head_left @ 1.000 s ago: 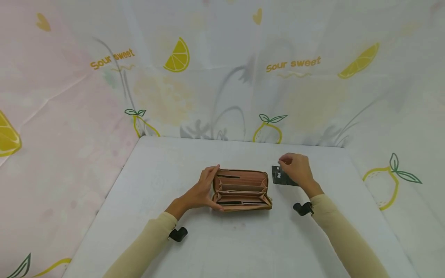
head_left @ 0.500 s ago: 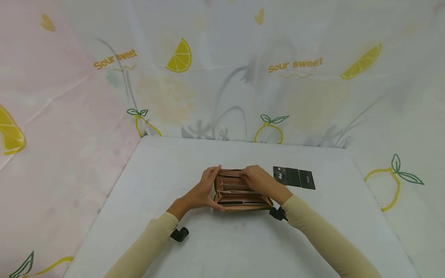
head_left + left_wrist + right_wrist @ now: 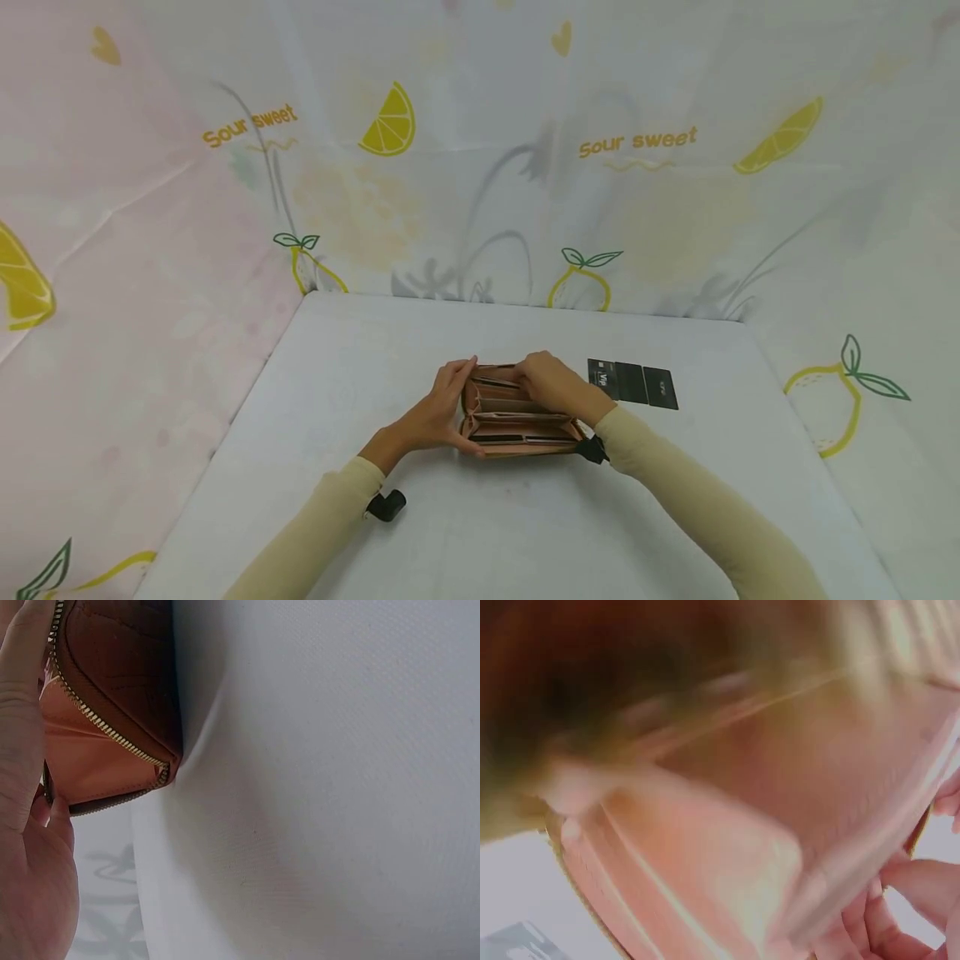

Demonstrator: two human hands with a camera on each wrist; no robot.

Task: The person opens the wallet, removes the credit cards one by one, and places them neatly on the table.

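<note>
On white table (image 3: 480,529): open wallet (image 3: 512,427), left end held by left hand (image 3: 432,417), thumb and fingers spread; right hand (image 3: 557,387) at its far side, fingertip grip unclear; three black cards (image 3: 632,382), right.

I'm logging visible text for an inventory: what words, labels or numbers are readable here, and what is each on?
"Sour sweet": on the backdrop, towards the left in the head view.
"Sour sweet": again on the backdrop, towards the right.
"Vip": on the leftmost black card.
Too small to read: the pale marking on the rightmost black card.
</note>
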